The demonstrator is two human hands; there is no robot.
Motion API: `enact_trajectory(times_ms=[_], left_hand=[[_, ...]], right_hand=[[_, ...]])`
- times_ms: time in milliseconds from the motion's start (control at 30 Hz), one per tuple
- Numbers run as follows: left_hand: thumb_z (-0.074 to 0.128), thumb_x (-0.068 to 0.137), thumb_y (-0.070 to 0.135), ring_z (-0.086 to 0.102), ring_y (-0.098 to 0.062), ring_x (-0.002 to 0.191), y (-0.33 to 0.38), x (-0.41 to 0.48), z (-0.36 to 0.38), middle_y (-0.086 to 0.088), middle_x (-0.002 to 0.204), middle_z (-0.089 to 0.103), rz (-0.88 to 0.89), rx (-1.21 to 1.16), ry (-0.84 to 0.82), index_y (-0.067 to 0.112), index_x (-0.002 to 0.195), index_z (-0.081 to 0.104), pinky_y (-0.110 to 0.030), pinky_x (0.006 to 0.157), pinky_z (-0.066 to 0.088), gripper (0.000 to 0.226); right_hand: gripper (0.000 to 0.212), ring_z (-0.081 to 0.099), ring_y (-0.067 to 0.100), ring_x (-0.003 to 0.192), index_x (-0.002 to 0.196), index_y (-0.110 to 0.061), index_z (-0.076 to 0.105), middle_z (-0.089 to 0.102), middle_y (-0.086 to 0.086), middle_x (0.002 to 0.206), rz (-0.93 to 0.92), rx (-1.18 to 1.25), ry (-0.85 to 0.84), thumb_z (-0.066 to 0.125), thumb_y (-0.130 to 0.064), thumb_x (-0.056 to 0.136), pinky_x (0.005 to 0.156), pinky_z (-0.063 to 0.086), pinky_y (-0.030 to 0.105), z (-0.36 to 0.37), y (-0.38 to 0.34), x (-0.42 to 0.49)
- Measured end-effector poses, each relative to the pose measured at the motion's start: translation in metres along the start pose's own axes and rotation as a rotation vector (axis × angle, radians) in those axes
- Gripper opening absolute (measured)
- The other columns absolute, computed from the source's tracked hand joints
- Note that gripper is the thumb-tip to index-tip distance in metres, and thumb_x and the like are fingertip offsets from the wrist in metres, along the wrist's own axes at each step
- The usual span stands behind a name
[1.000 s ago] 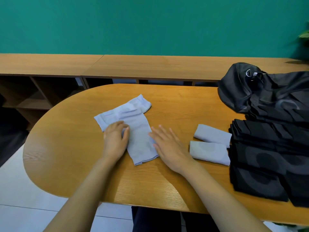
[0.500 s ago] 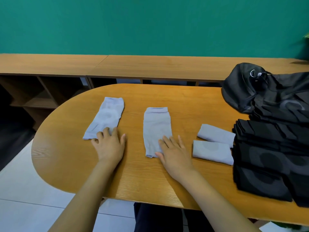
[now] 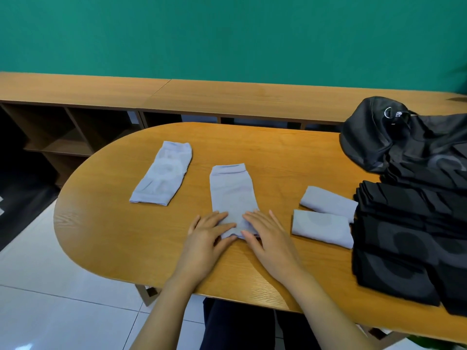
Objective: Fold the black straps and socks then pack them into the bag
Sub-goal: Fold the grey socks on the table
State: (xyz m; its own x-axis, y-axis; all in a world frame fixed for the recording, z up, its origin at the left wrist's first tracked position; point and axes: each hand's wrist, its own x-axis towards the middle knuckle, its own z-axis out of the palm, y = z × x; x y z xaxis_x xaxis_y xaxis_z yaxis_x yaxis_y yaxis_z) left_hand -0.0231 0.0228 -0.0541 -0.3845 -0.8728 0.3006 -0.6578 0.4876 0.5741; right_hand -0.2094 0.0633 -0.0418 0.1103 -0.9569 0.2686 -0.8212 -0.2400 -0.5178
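Note:
A flat pale blue sock point(image 3: 232, 193) lies in the middle of the oval wooden table point(image 3: 126, 236). My left hand point(image 3: 206, 236) and my right hand point(image 3: 269, 238) meet at its near end, and each pinches that edge between thumb and fingers. A second flat sock point(image 3: 163, 174) lies apart to the left. Two folded socks point(image 3: 328, 203) point(image 3: 322, 228) sit to the right. Beside them is a stack of folded black straps point(image 3: 409, 238), and behind it the black bag point(image 3: 389, 140).
A long wooden shelf unit point(image 3: 227, 99) runs along the green wall behind the table. White floor tiles show below the table's rounded left end. The table's near edge is close to my forearms.
The two socks were pulled apart from a crossed pile and laid flat. My left hand then moved right from the left sock to the middle sock's near end, beside my right hand.

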Motion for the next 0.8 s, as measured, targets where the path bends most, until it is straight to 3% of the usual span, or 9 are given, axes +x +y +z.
enact_trajectory(times_ms=[167,233,300,400,467,533,700,800], left_hand=[[0.048,0.089,0.062,0.045,0.0,0.125,-0.0016,0.0009,-0.0054,0.016,0.13,0.059,-0.087,-0.195,0.079,0.032,0.122,0.066,-0.045,0.111,0.032,0.048],[0.045,0.088,0.061,0.046,0.0,0.124,-0.0017,-0.0003,-0.0051,0.018,0.126,0.06,-0.082,-0.208,0.084,0.034,0.121,0.066,-0.044,0.109,0.034,0.048],[0.043,0.088,0.063,0.045,0.002,0.123,0.0001,-0.0008,-0.0048,0.021,0.125,0.06,-0.059,-0.174,0.078,0.036,0.12,0.066,-0.042,0.109,0.032,0.048],[0.044,0.078,0.079,0.042,0.005,0.124,0.0031,-0.0014,-0.0068,0.025,0.124,0.058,-0.054,-0.137,0.073,0.039,0.118,0.066,-0.036,0.108,0.029,0.061],[0.049,0.066,0.087,0.039,0.005,0.125,0.0055,-0.0025,-0.0082,0.027,0.126,0.055,-0.048,-0.089,0.054,0.039,0.119,0.065,-0.03,0.105,0.024,0.074],[0.055,0.061,0.085,0.036,0.005,0.124,0.0069,-0.003,-0.0085,0.028,0.126,0.054,-0.038,-0.04,0.04,0.038,0.12,0.065,-0.027,0.103,0.021,0.076],[0.077,0.075,0.046,0.042,-0.002,0.116,0.0045,-0.0027,-0.0087,0.022,0.12,0.06,-0.042,-0.011,0.106,0.033,0.114,0.069,-0.029,0.094,0.023,0.043],[0.071,0.077,0.033,0.042,-0.001,0.114,0.0063,-0.0041,-0.0098,0.022,0.116,0.06,-0.035,-0.021,0.118,0.032,0.115,0.068,-0.028,0.092,0.022,0.038]], right_hand=[[0.063,0.041,0.005,0.13,0.133,-0.026,0.056,0.056,-0.013,0.133,-0.047,-0.01,0.041,0.047,-0.068,0.086,0.119,0.016,0.031,-0.0043,-0.0013,-0.0007],[0.046,0.047,0.009,0.124,0.128,-0.022,0.06,0.06,-0.01,0.128,-0.055,-0.021,0.097,0.066,-0.043,0.087,0.114,0.031,0.035,-0.0019,0.002,-0.0006],[0.036,0.053,0.013,0.118,0.12,-0.017,0.065,0.064,-0.005,0.121,-0.046,-0.01,0.154,0.072,-0.015,0.085,0.103,0.044,0.035,0.0005,0.0048,-0.0008],[0.035,0.059,0.018,0.11,0.11,-0.013,0.069,0.068,0.0,0.112,-0.019,-0.016,0.18,0.069,0.003,0.08,0.103,0.044,0.038,0.0027,0.0074,-0.0018],[0.035,0.06,0.02,0.107,0.108,-0.013,0.07,0.069,0.0,0.109,-0.014,-0.036,0.193,0.069,0.005,0.078,0.103,0.043,0.038,0.0026,0.0071,-0.0021],[0.033,0.06,0.02,0.105,0.107,-0.013,0.07,0.068,0.001,0.108,0.006,-0.027,0.196,0.068,0.004,0.079,0.093,0.046,0.033,0.0008,0.0046,-0.0026],[0.023,0.058,0.02,0.095,0.099,-0.013,0.067,0.066,-0.001,0.101,0.016,-0.045,0.21,0.069,0.0,0.081,0.075,0.047,0.029,-0.001,0.0014,-0.0038],[0.017,0.057,0.02,0.09,0.096,-0.015,0.066,0.065,-0.002,0.097,0.026,-0.078,0.228,0.069,-0.003,0.083,0.071,0.047,0.032,-0.0001,0.0022,-0.0028]])
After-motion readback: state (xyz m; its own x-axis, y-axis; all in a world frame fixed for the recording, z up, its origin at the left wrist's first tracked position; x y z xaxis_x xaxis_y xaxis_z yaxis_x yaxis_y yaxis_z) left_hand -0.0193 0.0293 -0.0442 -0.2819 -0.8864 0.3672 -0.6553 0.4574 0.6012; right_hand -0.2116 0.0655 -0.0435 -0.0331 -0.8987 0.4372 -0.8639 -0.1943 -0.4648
